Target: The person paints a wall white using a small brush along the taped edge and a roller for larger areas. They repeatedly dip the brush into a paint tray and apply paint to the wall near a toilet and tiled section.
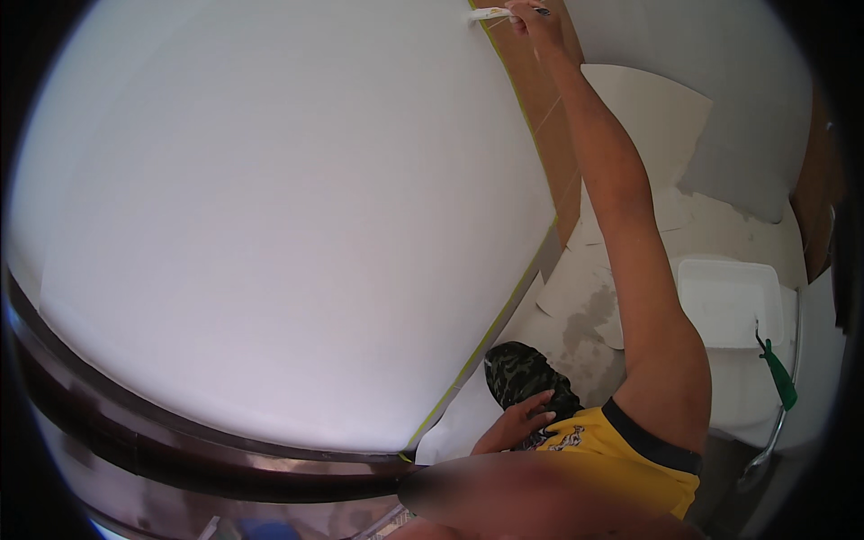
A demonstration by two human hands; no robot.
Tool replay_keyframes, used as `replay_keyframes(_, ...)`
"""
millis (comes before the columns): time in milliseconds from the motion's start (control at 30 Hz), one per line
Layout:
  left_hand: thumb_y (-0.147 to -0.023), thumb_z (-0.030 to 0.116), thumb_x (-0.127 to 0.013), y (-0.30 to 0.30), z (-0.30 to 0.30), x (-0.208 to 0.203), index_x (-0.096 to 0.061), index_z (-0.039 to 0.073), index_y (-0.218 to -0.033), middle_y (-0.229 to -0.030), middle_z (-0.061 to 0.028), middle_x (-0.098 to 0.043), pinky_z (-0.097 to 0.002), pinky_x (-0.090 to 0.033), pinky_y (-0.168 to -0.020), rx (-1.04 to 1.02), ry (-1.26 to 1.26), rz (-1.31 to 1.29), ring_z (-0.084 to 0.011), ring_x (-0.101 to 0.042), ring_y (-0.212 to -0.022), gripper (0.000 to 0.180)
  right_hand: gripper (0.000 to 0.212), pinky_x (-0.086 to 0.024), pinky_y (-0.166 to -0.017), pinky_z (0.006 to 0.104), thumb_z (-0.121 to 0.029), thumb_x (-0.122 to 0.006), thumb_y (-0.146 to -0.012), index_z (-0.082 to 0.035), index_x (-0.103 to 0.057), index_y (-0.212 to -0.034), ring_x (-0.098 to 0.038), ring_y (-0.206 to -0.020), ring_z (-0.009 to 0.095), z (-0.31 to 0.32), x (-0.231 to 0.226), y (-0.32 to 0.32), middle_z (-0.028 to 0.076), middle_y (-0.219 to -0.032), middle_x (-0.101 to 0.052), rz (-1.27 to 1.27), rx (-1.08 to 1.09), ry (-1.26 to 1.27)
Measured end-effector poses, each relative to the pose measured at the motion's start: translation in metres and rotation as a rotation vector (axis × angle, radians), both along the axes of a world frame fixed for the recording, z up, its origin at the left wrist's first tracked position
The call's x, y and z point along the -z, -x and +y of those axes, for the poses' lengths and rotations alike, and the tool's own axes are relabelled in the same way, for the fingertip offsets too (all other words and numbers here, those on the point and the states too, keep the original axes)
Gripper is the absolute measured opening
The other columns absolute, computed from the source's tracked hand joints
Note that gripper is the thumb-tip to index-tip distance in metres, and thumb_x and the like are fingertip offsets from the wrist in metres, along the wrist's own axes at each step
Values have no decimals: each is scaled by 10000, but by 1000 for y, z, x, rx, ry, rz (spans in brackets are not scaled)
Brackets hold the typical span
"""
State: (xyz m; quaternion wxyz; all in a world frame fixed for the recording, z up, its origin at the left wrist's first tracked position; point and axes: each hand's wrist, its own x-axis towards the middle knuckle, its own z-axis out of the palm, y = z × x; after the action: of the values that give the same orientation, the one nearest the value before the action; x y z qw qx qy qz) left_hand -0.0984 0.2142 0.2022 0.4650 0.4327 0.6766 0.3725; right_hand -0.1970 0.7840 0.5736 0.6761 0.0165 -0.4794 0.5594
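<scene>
- The right hand [533,20] is at 12 o'clock, arm stretched up along the wall; its grip pinches a brush [493,14] by the handle, fingers pressed together round it.
- The brush is at the very top of the view, bristle end pointing toward 9 o'clock and touching the white wall [270,207] just beside the tape [504,306].
- The tape is a thin yellow-green strip running from 12 o'clock down to 6 o'clock along the white wall's edge; brown panelling [553,135] lies just past it toward 1 o'clock.
- The left hand [525,418] is at 6 o'clock, fingers spread flat on the knee, which is covered in camouflage cloth [517,373]; it holds nothing.
- A yellow shirt [630,459] with a dark hem lies at 5 o'clock, just beside the left hand.
- A white tray [724,301] sits at 3 o'clock on the paint-stained floor [585,324]; a green-handled tool [778,378] lies at its 4 o'clock edge.
</scene>
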Motion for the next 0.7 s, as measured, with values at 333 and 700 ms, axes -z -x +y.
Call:
replay_keyframes(333,-996,329,-680,-2,-5,-10,-452,39,-1527,-1492,-150,-554,-379,-441,-1101,11,88,-65,-252,-604,-1263,647,205,-455,-566,250,-242,-695,-862,-45,-717,-808,-535,-599,86,11,119,-9,3,-706,-607,-489,277,153)
replay_keyframes(700,-1003,314,-673,-2,0,-13,-438,29,-1533,-1488,-151,-555,-361,-434,-1106,7,54,-55,-228,-594,-1271,646,201,-488,-597,268,-225,-721,-854,-41,-763,-923,-605,-674,106,7,4,-5,22,-755,-668,26,23,26)
